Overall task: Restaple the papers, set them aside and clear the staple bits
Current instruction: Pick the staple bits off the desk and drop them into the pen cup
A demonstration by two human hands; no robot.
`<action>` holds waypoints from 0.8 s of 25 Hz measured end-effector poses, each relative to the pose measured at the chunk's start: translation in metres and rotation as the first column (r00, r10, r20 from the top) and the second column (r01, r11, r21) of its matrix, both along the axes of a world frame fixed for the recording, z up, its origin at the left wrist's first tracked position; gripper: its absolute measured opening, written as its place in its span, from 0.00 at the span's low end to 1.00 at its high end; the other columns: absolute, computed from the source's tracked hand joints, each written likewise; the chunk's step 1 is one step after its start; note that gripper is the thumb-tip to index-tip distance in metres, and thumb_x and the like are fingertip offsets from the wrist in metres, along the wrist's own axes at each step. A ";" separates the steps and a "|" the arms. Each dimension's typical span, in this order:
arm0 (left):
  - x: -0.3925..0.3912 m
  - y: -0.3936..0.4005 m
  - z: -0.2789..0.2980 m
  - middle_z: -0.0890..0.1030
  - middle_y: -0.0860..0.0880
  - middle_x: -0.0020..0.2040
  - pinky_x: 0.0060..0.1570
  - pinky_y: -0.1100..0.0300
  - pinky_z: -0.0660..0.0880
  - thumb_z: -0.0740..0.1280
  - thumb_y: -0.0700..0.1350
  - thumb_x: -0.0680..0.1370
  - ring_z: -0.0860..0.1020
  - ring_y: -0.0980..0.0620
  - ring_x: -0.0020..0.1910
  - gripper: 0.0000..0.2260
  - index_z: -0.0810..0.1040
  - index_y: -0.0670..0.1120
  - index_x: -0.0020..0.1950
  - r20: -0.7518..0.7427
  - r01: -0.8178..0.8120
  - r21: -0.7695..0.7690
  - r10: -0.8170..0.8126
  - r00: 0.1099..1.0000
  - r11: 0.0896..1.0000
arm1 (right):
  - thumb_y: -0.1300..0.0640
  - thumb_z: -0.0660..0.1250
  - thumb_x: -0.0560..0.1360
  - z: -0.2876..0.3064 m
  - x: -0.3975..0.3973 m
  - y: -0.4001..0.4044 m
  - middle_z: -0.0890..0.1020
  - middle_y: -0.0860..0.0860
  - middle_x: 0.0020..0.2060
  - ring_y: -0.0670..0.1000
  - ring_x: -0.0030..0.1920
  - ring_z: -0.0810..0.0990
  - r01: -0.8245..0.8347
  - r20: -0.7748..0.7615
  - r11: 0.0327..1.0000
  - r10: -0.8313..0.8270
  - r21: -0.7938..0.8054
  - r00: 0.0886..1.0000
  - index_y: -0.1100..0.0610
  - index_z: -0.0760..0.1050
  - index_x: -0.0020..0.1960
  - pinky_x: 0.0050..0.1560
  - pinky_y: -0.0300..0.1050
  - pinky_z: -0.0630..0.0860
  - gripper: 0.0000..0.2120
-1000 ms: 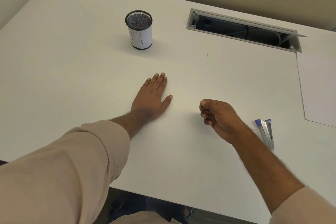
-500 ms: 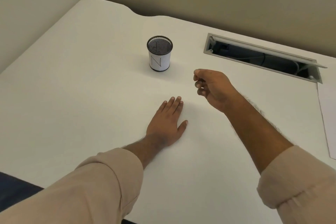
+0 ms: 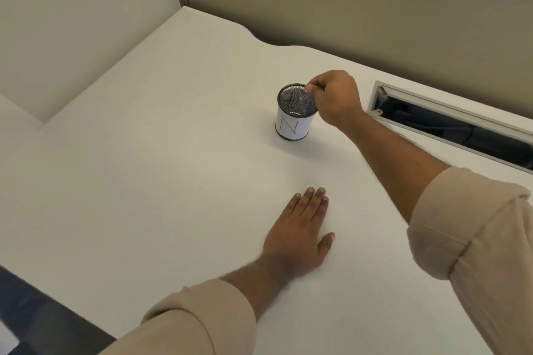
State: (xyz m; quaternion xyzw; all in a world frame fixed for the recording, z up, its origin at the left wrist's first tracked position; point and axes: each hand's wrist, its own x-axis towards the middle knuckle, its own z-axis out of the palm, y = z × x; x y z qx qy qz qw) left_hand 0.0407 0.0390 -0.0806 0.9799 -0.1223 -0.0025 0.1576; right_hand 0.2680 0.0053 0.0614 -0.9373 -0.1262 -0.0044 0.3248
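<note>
The right hand [image 3: 336,98] hangs over the rim of the black wire-mesh cup with a white paper label marked "N" [image 3: 294,112], thumb and forefinger pinched together above the opening; whatever they hold is too small to make out, presumably staple bits, while the stapled papers are out of view. The left hand [image 3: 297,235] lies flat, fingers [image 3: 314,202] together and empty, on the white worktop [image 3: 144,181], well in front of the cup. If the pinch opens off-centre, bits could bounce off the rim onto the worktop, slip through the mesh, or cling to the skin; a knock from the wrist could tip the light cup.
</note>
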 end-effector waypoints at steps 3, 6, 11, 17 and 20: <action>-0.001 0.000 0.000 0.49 0.47 0.81 0.77 0.50 0.46 0.49 0.57 0.82 0.45 0.49 0.80 0.30 0.52 0.42 0.80 0.001 0.005 0.000 -0.005 1.000 1.000 | 0.55 0.65 0.77 -0.004 0.004 0.001 0.81 0.53 0.42 0.56 0.47 0.79 -0.036 0.009 0.993 0.037 -0.110 0.999 0.56 0.83 0.49 0.47 0.44 0.75 0.08; -0.001 0.000 0.000 0.48 0.47 0.81 0.78 0.51 0.46 0.49 0.57 0.82 0.45 0.49 0.80 0.30 0.52 0.42 0.80 -0.007 0.005 0.002 -0.005 1.000 1.000 | 0.51 0.72 0.72 -0.005 0.006 0.003 0.82 0.53 0.46 0.54 0.49 0.78 0.013 0.049 0.995 -0.008 -0.096 0.999 0.54 0.81 0.50 0.48 0.48 0.77 0.09; 0.000 0.000 0.001 0.49 0.47 0.81 0.77 0.50 0.46 0.50 0.57 0.82 0.45 0.49 0.80 0.30 0.52 0.43 0.80 -0.018 0.002 -0.003 -0.002 1.000 1.000 | 0.60 0.64 0.76 -0.010 0.001 0.009 0.82 0.56 0.49 0.58 0.58 0.72 -0.092 0.085 0.951 0.122 -0.296 0.989 0.56 0.83 0.50 0.47 0.49 0.74 0.09; -0.001 0.000 0.001 0.49 0.47 0.81 0.78 0.51 0.45 0.50 0.57 0.82 0.45 0.50 0.80 0.30 0.52 0.43 0.80 -0.010 0.003 0.004 -0.003 1.000 1.000 | 0.54 0.73 0.71 -0.010 0.001 0.007 0.79 0.48 0.45 0.50 0.48 0.76 0.022 -0.022 0.999 -0.021 0.036 1.000 0.54 0.77 0.58 0.48 0.44 0.72 0.16; -0.001 0.000 0.003 0.48 0.47 0.81 0.78 0.51 0.45 0.49 0.57 0.82 0.45 0.50 0.80 0.30 0.51 0.43 0.80 -0.011 0.002 0.008 -0.001 1.000 1.000 | 0.52 0.75 0.69 0.000 -0.001 0.008 0.80 0.48 0.43 0.49 0.43 0.77 0.028 0.005 0.994 -0.029 0.107 1.000 0.54 0.77 0.51 0.43 0.43 0.72 0.14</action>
